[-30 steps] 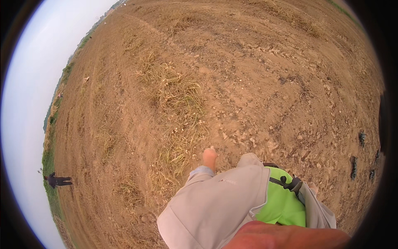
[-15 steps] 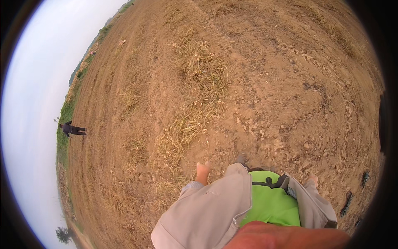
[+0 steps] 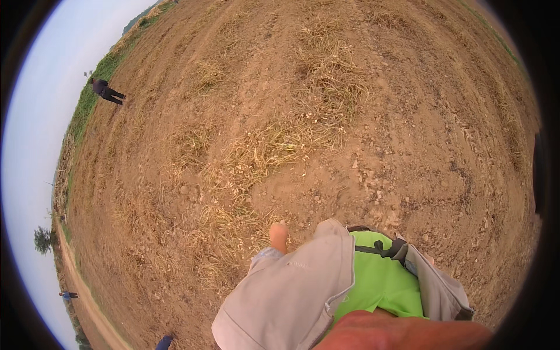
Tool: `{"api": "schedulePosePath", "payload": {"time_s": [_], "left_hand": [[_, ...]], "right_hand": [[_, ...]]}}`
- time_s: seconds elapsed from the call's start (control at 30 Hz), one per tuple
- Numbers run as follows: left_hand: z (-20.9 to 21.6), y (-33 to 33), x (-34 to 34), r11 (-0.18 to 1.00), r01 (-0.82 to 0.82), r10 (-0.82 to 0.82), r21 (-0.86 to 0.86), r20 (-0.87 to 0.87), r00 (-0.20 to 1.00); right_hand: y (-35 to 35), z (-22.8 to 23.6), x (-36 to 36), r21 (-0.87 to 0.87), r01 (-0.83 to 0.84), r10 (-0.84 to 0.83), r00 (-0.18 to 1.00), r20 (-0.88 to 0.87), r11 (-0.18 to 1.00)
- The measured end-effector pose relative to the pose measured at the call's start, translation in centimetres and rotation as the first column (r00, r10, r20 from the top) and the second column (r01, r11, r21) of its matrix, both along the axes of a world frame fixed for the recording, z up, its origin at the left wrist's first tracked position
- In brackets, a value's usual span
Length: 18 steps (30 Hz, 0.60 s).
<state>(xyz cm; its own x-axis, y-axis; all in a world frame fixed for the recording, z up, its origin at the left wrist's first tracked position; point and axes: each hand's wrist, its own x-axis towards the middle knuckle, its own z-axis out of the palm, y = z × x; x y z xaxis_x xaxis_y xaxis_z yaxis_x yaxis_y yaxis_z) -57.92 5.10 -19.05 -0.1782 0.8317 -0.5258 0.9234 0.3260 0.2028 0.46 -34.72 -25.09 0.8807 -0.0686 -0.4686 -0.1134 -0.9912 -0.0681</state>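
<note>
You show a bare left hand (image 3: 279,235), its grip undeterminable; your right hand (image 3: 429,258), mostly hidden by the beige sleeve (image 3: 444,286), likewise. Straw-coloured plants (image 3: 274,146) lie on brown soil (image 3: 291,189) ahead of your left hand; a dark-clothed person (image 3: 108,92) stands well apart, leftward.

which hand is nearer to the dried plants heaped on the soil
Left. The left hand is just right of the near end of the dried plants; the right hand, mostly hidden by the beige jacket, is much farther right.

Plants (image 3: 274,146) are straw-yellow, soil (image 3: 315,189) brown, shirt (image 3: 379,280) green (bright lime).
</note>
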Motion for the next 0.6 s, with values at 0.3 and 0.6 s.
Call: {"api": "schedulePosePath", "payload": {"time_s": [0.3, 0.6], "left_hand": [[-2.3, -3.5, -9.7, 0.909, -0.413, 0.415, -0.050, 0.057, 0.908], [-12.3, -8.6, -17.7, 0.967, 0.237, -0.254, -0.093, -0.263, 0.931]], "right_hand": [[14.5, 4.8, 0.2, 0.215, -0.124, 0.072, 0.969, 0.234, 0.969], [26.7, 4.8, -4.3, -0.008, -0.219, 0.218, 0.970, 0.107, 0.976]]}}
